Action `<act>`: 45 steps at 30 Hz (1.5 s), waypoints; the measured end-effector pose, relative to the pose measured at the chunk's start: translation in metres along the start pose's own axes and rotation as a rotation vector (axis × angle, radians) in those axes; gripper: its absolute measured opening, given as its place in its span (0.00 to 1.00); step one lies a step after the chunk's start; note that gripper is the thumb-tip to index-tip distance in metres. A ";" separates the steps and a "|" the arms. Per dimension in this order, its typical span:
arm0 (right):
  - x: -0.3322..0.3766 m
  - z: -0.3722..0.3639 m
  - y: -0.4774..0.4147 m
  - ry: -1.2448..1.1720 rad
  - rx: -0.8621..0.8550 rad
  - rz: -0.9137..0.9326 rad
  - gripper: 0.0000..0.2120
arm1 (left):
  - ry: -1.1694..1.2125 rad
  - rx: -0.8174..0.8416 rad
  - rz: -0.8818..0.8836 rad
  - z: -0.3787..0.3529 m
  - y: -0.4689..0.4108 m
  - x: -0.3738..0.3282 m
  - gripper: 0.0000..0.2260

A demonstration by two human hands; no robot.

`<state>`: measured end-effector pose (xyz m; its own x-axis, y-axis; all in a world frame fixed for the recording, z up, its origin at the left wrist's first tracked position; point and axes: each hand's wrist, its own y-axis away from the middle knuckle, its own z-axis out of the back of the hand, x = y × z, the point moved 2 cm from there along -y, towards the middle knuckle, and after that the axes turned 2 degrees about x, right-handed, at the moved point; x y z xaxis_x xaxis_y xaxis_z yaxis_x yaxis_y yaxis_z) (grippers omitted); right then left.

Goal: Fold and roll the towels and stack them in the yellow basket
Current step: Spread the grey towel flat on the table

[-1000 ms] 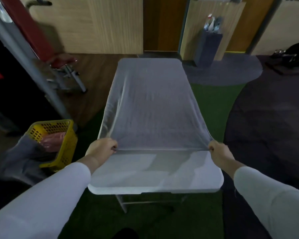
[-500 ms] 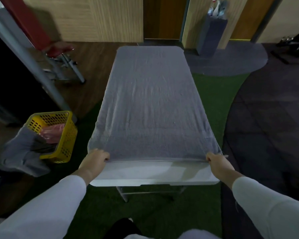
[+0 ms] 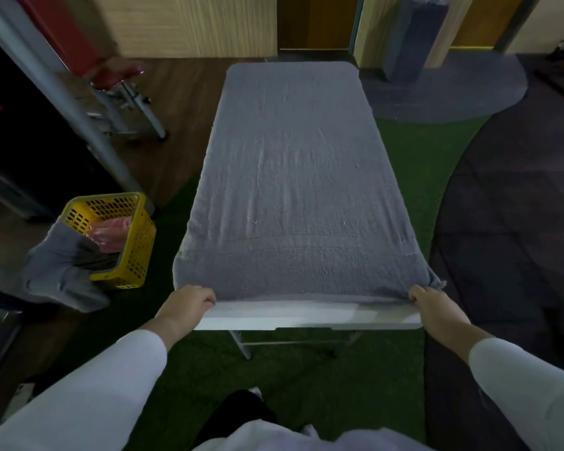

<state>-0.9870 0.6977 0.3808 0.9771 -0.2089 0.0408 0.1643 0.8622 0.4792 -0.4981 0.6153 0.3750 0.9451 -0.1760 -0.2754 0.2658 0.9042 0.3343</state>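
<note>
From the head view, a long white counter (image 3: 306, 318) with rounded corners stands lengthwise away from the person on green turf (image 3: 420, 151). Wooden floor (image 3: 183, 92) lies beyond the counter's far-left corner and a dark mat (image 3: 508, 206) lies to its right.

A grey towel (image 3: 293, 190) of nubby terry cloth lies flat over nearly the whole counter, faintly creased along its length. Only a narrow white strip of the counter's near edge shows. The left hand (image 3: 186, 304) is at the counter's near-left corner, its curled fingers (image 3: 205, 297) gripping the towel's near-left corner. The right hand (image 3: 433, 307) is at the near-right corner, its fingers (image 3: 415, 294) pinching the bunched near-right corner of the towel.

The yellow basket (image 3: 137, 249), perforated plastic, sits on the floor left of the counter. It holds a pink cloth (image 3: 108, 234), and a grey cloth (image 3: 56, 271) is draped over its near side.

A strip of turf runs along each long side of the counter. A red padded bench (image 3: 118, 71) stands off its far-left corner.
</note>
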 end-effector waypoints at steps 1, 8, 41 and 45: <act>-0.002 -0.002 0.002 -0.004 0.000 0.007 0.10 | -0.011 0.001 -0.012 -0.001 0.002 0.000 0.07; 0.008 -0.002 0.014 0.095 -0.001 -0.089 0.10 | -0.245 -0.076 -0.108 0.000 0.016 0.008 0.05; 0.128 -0.018 0.008 0.191 -0.093 0.161 0.20 | -0.175 -0.046 -0.345 -0.022 0.009 -0.024 0.17; 0.120 -0.020 0.007 0.230 -0.091 0.260 0.15 | -0.189 -0.054 -0.317 -0.023 0.009 -0.024 0.12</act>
<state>-0.8656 0.6872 0.3717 0.9910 0.1231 -0.0527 -0.0922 0.9128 0.3979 -0.5231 0.6364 0.3641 0.8374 -0.5144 -0.1848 0.5450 0.8117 0.2099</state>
